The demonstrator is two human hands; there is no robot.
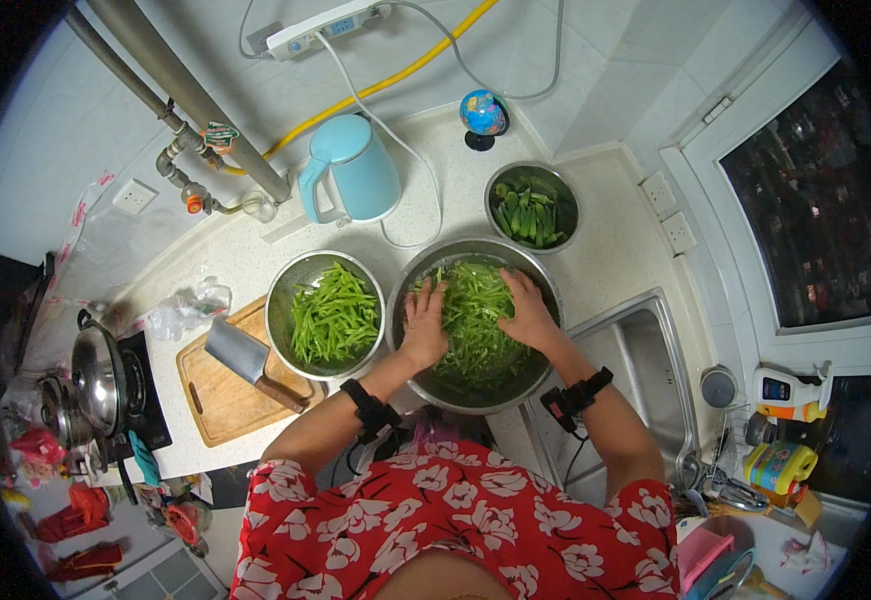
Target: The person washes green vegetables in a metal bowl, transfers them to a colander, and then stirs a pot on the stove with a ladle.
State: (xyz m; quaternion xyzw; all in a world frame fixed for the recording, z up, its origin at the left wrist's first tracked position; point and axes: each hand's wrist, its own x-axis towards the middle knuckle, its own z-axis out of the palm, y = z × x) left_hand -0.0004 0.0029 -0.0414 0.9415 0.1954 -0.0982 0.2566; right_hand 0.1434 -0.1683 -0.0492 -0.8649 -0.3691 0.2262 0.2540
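Note:
A large stainless steel basin (pixel 476 400) holds shredded green vegetable strips (pixel 473 330) in water. Inside its left side, my left hand (pixel 425 324) has its fingers spread against the strips. My right hand (pixel 533 311) is at the basin's right side, thumb apart from the fingers, touching the greens. I see no strips gripped in either hand. To the left stands a perforated metal colander (pixel 276 330) with cut green strips (pixel 335 315). Behind the basin, toward the right, a smaller metal bowl (pixel 572 225) contains okra-like green pods (pixel 529 216).
A cleaver (pixel 239 351) lies on a wooden cutting board (pixel 214 412) at the left. Behind are a light-blue electric kettle (pixel 364 176) and a small globe (pixel 484 114). A steel sink (pixel 634 375) is at right; a lidded pot (pixel 96 375) sits far left.

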